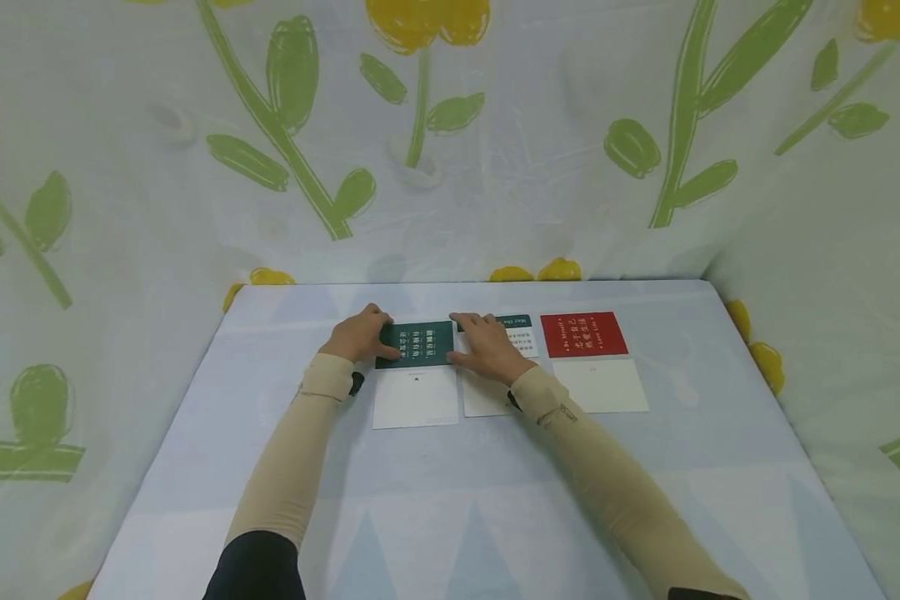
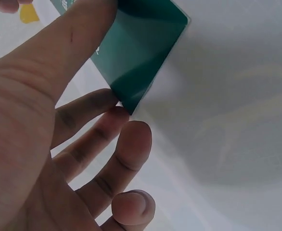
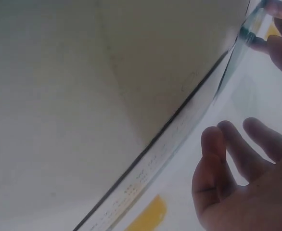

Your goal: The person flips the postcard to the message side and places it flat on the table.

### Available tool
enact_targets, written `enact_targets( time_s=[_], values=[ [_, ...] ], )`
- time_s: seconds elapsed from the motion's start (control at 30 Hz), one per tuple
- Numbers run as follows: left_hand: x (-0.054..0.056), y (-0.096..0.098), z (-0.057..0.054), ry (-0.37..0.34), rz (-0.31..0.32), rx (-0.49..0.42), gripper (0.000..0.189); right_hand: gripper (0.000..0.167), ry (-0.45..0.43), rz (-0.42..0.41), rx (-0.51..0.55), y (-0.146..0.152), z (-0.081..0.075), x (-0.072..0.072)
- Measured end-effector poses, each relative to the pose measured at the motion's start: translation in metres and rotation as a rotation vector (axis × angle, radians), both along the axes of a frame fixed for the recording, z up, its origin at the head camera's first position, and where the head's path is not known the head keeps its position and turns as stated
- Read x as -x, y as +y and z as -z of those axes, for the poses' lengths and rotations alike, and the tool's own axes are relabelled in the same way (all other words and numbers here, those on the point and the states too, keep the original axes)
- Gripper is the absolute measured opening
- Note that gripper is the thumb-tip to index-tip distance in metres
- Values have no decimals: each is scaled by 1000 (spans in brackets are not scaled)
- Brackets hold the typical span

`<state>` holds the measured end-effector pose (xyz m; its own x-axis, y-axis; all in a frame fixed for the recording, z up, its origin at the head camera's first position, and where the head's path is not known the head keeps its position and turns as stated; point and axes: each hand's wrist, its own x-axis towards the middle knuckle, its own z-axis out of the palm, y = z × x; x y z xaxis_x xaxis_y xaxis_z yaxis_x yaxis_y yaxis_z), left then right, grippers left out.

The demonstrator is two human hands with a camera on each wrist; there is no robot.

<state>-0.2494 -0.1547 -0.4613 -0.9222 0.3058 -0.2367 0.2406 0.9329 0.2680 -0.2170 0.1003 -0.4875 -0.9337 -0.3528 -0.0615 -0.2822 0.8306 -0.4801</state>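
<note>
A dark green card with white lettering lies at the left of a row of cards. My left hand grips its left side, thumb across the front. In the left wrist view, the left hand's fingers reach to the corner of the green card. At the card's right edge is my right hand, thumb by the lower corner and fingers spread above. In the right wrist view, the right hand's fingers are loosely bent with nothing visible between them. That hand partly hides a green-and-white card.
Below the green card is a white card; another white card is partly under the right arm. A red card stands at the right above a third white card. A pale patterned cloth covers the table.
</note>
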Motion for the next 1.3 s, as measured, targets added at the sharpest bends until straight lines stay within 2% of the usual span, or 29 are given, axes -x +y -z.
enact_targets(
  time_s=[0.2,0.53,0.73,0.97,1.3],
  values=[
    [1,3,1,-21,10,16,76,76,-21,13,-17,-4,3,8],
    [3,4,0,-39,-16,25,77,79,6,-9,-156,-15,6,16],
    [-1,4,-2,-38,-34,27,76,79,21,-9,-151,-20,2,16],
    [-5,4,-4,-19,-52,21,76,79,40,-11,-192,-26,-2,16],
    [-9,3,1,-16,-137,-16,78,79,42,15,-155,-31,-3,13]
  ],
)
